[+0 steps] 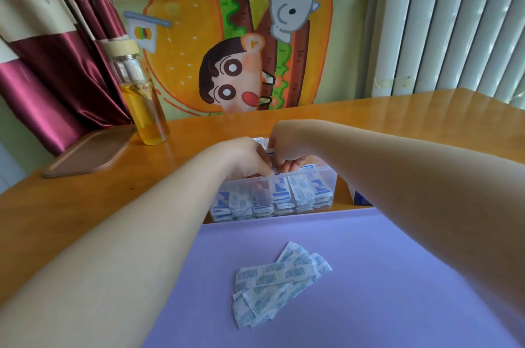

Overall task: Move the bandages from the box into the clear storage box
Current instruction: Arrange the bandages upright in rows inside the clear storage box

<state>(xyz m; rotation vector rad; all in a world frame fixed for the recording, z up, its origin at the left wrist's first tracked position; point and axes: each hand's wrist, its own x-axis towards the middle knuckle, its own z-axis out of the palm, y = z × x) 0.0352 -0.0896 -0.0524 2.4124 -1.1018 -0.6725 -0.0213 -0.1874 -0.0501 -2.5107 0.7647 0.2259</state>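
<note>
The clear storage box (326,177) stands on the wooden table just beyond a purple mat, with rows of blue-and-white bandages (284,197) standing upright inside. Both hands meet over its open top. My left hand (241,156) reaches in from the left, fingers curled down onto a small white-and-blue bundle of bandages (265,147). From the right, my right hand (287,140) pinches the same bundle, its fingertips dipping into the box. A loose pile of bandages (279,276) lies on the mat. The blue-and-white bandage box (359,198) shows partly behind my right forearm.
The purple mat (369,276) covers the near table. A glass bottle of yellow liquid (143,100) stands at the back left, next to a brown tray (88,153). A curtain hangs at the left, a cartoon cloth at the back, and blinds at the right.
</note>
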